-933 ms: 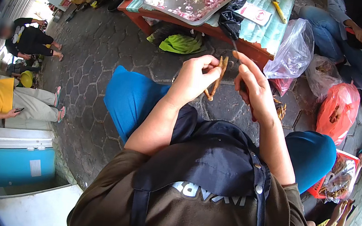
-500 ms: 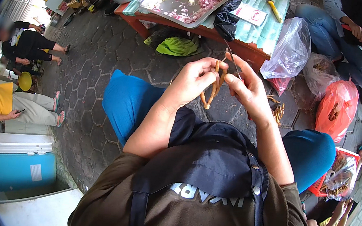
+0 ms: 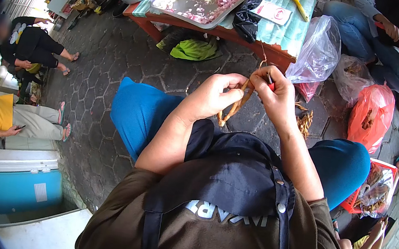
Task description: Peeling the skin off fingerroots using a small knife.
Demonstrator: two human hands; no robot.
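Above my lap, my left hand (image 3: 212,99) is closed on a bunch of slender, orange-brown finger-shaped roots (image 3: 233,112), whose tips hang below the fingers. Close against it, my right hand (image 3: 276,96) is closed around a small knife (image 3: 270,85); only a dark and red bit shows beside the fingers, and its blade is mostly hidden. The right fingertips meet the upper end of the roots, where a thin stringy strand (image 3: 263,56) sticks up. More such roots (image 3: 304,123) lie in a small heap on the paving, just beyond my right forearm.
Ahead stands a low red table (image 3: 277,57) bearing a metal tray (image 3: 211,25) of sliced shallots and a yellow-handled tool (image 3: 299,6). Plastic bags (image 3: 370,118) and a red basket (image 3: 351,205) stand to the right. Other people sit at right and stand at left.
My right hand has turned and closed in on the roots, hiding the thin blade that showed before. The strand now rises higher above the fingers. My left hand keeps its grip.
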